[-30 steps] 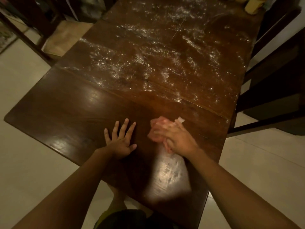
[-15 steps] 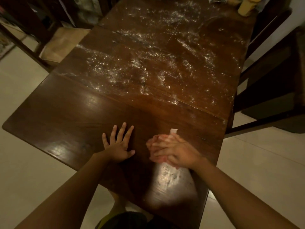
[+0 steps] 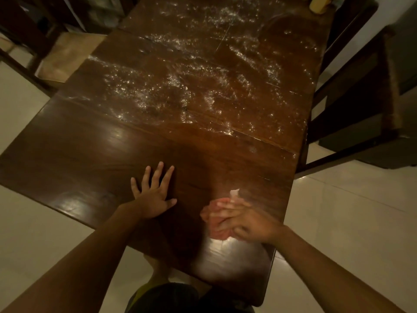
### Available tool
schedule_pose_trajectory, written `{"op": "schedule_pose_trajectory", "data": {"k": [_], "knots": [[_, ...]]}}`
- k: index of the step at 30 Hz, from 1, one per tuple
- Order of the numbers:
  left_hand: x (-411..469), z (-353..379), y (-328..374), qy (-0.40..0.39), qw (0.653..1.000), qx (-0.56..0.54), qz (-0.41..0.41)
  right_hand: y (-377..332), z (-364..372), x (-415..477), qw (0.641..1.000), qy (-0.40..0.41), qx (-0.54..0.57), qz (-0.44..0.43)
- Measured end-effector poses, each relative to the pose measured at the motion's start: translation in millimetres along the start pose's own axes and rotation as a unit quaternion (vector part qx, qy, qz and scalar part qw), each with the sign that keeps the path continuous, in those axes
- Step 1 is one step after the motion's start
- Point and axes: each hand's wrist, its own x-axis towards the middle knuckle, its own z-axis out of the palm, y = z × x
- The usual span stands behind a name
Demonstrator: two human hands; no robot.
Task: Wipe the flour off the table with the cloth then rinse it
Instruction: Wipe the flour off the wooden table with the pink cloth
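Flour (image 3: 180,86) in white flecks and streaks over the far half of a dark wooden table (image 3: 67,143), seen from above; near half dark and mostly free of it. At far left, a pale chair seat (image 3: 67,55) close beside the table edge. Left of centre, left hand (image 3: 153,197) flat on the wood, fingers spread and straight, pressing down as a brace, in the same spot as a second ago. Just right of it, a bunched pink cloth (image 3: 214,220) on the tabletop near the front edge, with a white tag or corner poking out on its far side. Right hand (image 3: 250,224) on top of the cloth, fingers curled over and gripping it, blurred with motion. Drawn back toward the body since a second ago, now close to the near edge. Below it, a pale cloudy patch under lamp glare; smeared flour or reflection, cannot tell which. At right, a dark chair frame (image 3: 361,98) beside the table. Judged as a wiping stroke over the near corner; bulk of the flour farther off not yet reached, rinsing well ahead.
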Motion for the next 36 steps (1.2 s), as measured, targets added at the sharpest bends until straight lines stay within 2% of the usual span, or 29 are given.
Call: {"op": "schedule_pose_trajectory", "data": {"k": [1, 3, 5, 7, 8, 9, 10, 12, 13, 15, 16, 18, 21, 23, 24, 25, 28, 30, 31, 33, 36], "knots": [[1, 0, -1, 0.0, 1.0, -0.001, 0.001, 11, -6, -8, 0.999, 0.03, -0.002, 0.034], [2, 0, -1, 0.0, 1.0, 0.001, 0.0, 28, -20, -17, 0.976, 0.146, -0.011, 0.163], [1, 0, 0, 0.003, 1.0, 0.005, -0.001, 29, -23, -12, 0.912, 0.27, 0.026, 0.309], [2, 1, -1, 0.005, 1.0, 0.006, 0.0, 14, -14, 10, 0.864, 0.337, 0.014, 0.374], [2, 2, -2, 0.005, 1.0, 0.005, 0.0, 6, -6, 22, 0.861, 0.339, -0.014, 0.379], [2, 1, -2, 0.006, 1.0, 0.006, 0.0, -3, 2, 32, 0.873, 0.324, -0.029, 0.363], [2, 1, -2, 0.007, 1.0, 0.007, 0.0, -12, 11, 38, 0.901, 0.296, -0.027, 0.315], [1, 1, 0, 0.008, 1.0, 0.01, 0.001, -30, 34, 39, 0.963, 0.211, -0.011, 0.165], [1, 1, 0, 0.012, 1.0, 0.012, 0.002, -38, 44, 31, 0.981, 0.16, -0.005, 0.109], [-1, 3, 0, 0.021, 1.0, 0.018, 0.004, -43, 52, 6, 0.993, 0.095, 0.004, 0.065], [-3, 5, -1, 0.026, 0.999, 0.022, 0.009, -42, 52, -9, 0.993, 0.1, 0.015, 0.067], [-6, 13, -5, 0.036, 0.999, 0.028, 0.026, -39, 47, -36, 0.978, 0.158, 0.039, 0.129], [-17, 26, -10, 0.049, 0.997, 0.033, 0.043, -52, 46, -41, 0.916, 0.268, 0.037, 0.296], [-28, 37, -14, 0.054, 0.996, 0.04, 0.056, -80, 61, -16, 0.879, 0.302, 0.01, 0.368], [-34, 42, -16, 0.061, 0.995, 0.043, 0.062, -94, 70, 0, 0.881, 0.302, -0.007, 0.365], [-39, 47, -19, 0.07, 0.994, 0.046, 0.068, -106, 79, 11, 0.897, 0.286, -0.018, 0.335], [-50, 58, -28, 0.094, 0.991, 0.052, 0.081, -127, 101, 12, 0.975, 0.135, -0.033, 0.173], [-55, 62, -32, 0.099, 0.99, 0.053, 0.084, -126, 96, -10, 0.992, 0.037, -0.004, 0.117], [-57, 63, -33, 0.099, 0.99, 0.056, 0.086, -124, 90, -22, 0.993, 0.028, 0.016, 0.114], [-60, 65, -34, 0.107, 0.988, 0.066, 0.091, -118, 80, -46, 0.979, 0.099, 0.056, 0.167], [-62, 65, -36, 0.107, 0.988, 0.063, 0.096, -108, 77, -59, 0.907, 0.25, 0.083, 0.33]]}}
